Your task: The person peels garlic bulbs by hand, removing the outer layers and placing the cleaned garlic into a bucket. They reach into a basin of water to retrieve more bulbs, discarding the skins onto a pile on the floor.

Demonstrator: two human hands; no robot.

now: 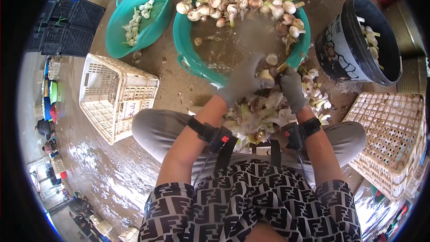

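Note:
Both hands wear grey gloves near the front rim of a large green basin (180, 40) that holds many garlic bulbs (242, 1). My left hand (244, 79) is smeared by motion, its fingers beside a garlic bulb (267, 77); whether it grips the bulb is unclear. My right hand (293, 88) is closed at the basin's rim, close to a garlic stem; what its fingers hold is too small to make out. Below the hands lies a heap of peeled garlic skins and leaves (257, 118) between the knees.
A smaller green basin (114, 29) with white bulbs stands at the upper left, above a white crate (134, 90). On the right are a black bucket (333, 49) with bulbs and stacked white crates (387, 130). Black crates (69, 22) stand far left.

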